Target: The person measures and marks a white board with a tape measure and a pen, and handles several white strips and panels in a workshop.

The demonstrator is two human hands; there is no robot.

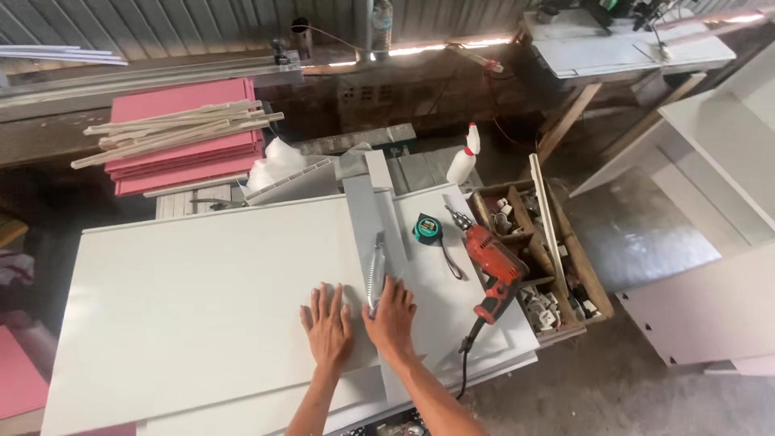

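Observation:
My left hand (328,324) lies flat, fingers spread, on a large white panel (202,299). My right hand (391,316) rests beside it on a narrow grey strip (367,211) that runs away from me across the panel. Its fingers touch the lower end of a silver utility knife (376,268) lying along the strip. Whether the fingers wrap around the knife I cannot tell.
A teal tape measure (427,229) and a red corded drill (494,262) lie right of the strip. A wooden box of small parts (557,266) stands at the panel's right edge. A white spray bottle (463,161), pink boards (186,137) and wooden slats (173,129) sit behind.

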